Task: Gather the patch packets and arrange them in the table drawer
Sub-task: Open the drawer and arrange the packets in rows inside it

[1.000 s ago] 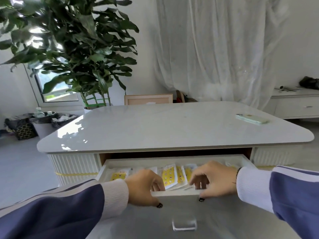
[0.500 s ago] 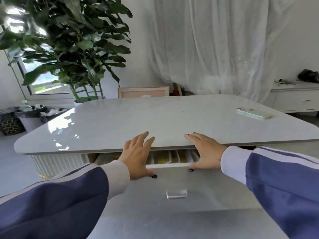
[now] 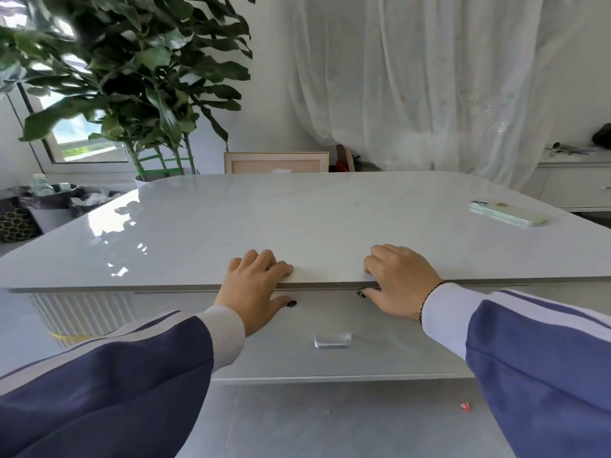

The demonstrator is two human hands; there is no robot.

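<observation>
The table drawer (image 3: pixel 330 320) sits pushed in flush under the white tabletop (image 3: pixel 297 219), its clear handle (image 3: pixel 332 340) facing me. No patch packets are visible; the drawer's inside is hidden. My left hand (image 3: pixel 253 285) lies with its fingers on the tabletop's front edge and its thumb against the drawer front. My right hand (image 3: pixel 400 279) mirrors it a little to the right, thumb also on the drawer front. Neither hand holds anything.
A pale green phone (image 3: pixel 507 212) lies on the table's far right. A large potted plant (image 3: pixel 132 77) and dark bins (image 3: pixel 49 203) stand at the back left, a picture frame (image 3: pixel 276 162) behind the table, a white sideboard (image 3: pixel 575 186) at right. A small red scrap (image 3: pixel 465 405) lies on the floor.
The drawer slid in from open, with packets showing, to shut. Both hands rode in with its front, and their fingers came up onto the tabletop edge.
</observation>
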